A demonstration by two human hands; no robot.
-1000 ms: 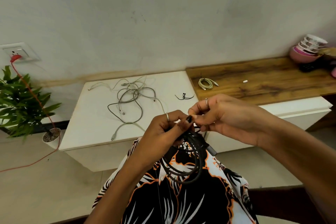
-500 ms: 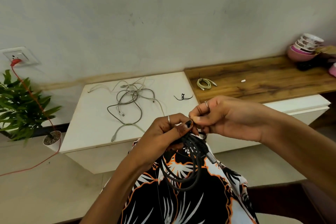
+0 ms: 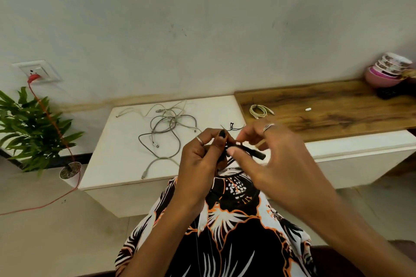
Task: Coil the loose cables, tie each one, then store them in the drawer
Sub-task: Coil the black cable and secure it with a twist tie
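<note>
My left hand (image 3: pixel 202 159) grips a coiled black cable (image 3: pixel 247 149) in front of my chest, thumb pressed on top of the bundle. My right hand (image 3: pixel 270 155) works at the same coil, its fingertips on the strands near the black plug end that sticks out to the right. Most of the coil is hidden behind my hands. A tangle of loose grey cables (image 3: pixel 166 128) lies on the white cabinet top (image 3: pixel 117 159). A small black tie (image 3: pixel 233 126) lies near the cabinet's right edge. A tied pale yellow coil (image 3: pixel 258 111) rests on the wooden counter (image 3: pixel 337 114).
A potted plant (image 3: pixel 29 128) stands at the left, with a red cord (image 3: pixel 49 119) running from the wall socket (image 3: pixel 37 72) to the floor. Stacked bowls (image 3: pixel 387 69) sit at the counter's far right. A small white piece (image 3: pixel 308 109) lies on the wood.
Both hands have lifted the black coil higher and closer together. The hanging loops have been drawn up behind my hands, and the plug end now points right.
</note>
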